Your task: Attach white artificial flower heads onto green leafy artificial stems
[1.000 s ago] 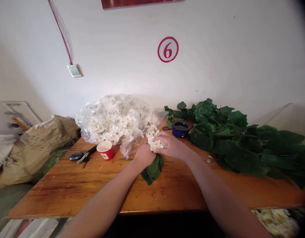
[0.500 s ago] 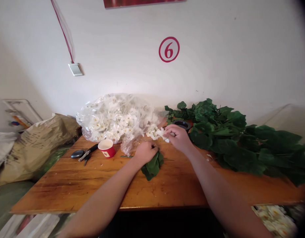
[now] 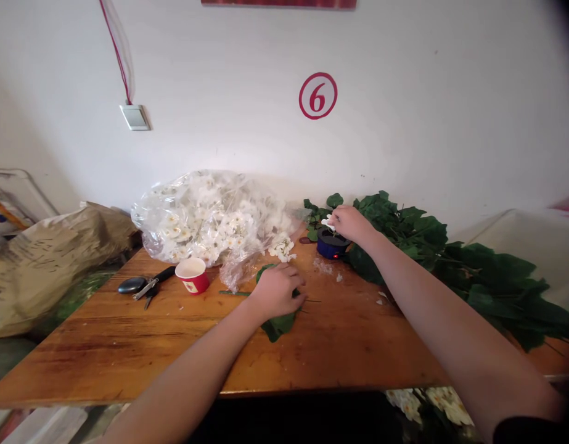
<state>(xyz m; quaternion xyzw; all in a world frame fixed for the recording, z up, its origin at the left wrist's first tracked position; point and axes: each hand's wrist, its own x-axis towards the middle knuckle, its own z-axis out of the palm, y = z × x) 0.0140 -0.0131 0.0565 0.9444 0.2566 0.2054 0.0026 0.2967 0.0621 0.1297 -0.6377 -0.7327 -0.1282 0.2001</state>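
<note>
My right hand (image 3: 352,223) pinches a small white flower (image 3: 329,224) over a round dark blue pot (image 3: 331,246) with a black top and a small red light on its front. The flower hangs at the pot's opening; whether it touches what is inside, I cannot tell. On the table, my left hand (image 3: 278,288) is curled over a sprig of green leaves (image 3: 279,327), whose thin stem sticks out to the right. A few loose white flowers (image 3: 282,246) lie between the hands and the big bag.
A clear plastic bag of white flowers (image 3: 210,216) sits against the wall. Red paper cup (image 3: 192,275), black-handled tool (image 3: 161,277) and dark rounded object (image 3: 132,285) stand at the left. Green foliage (image 3: 478,271) spreads over the right side of the wooden table (image 3: 173,357).
My right hand has moved right and away from me, from the loose flowers to the blue pot, carrying a white flower. My left hand stays on the leaves, its fingers shifted slightly.
</note>
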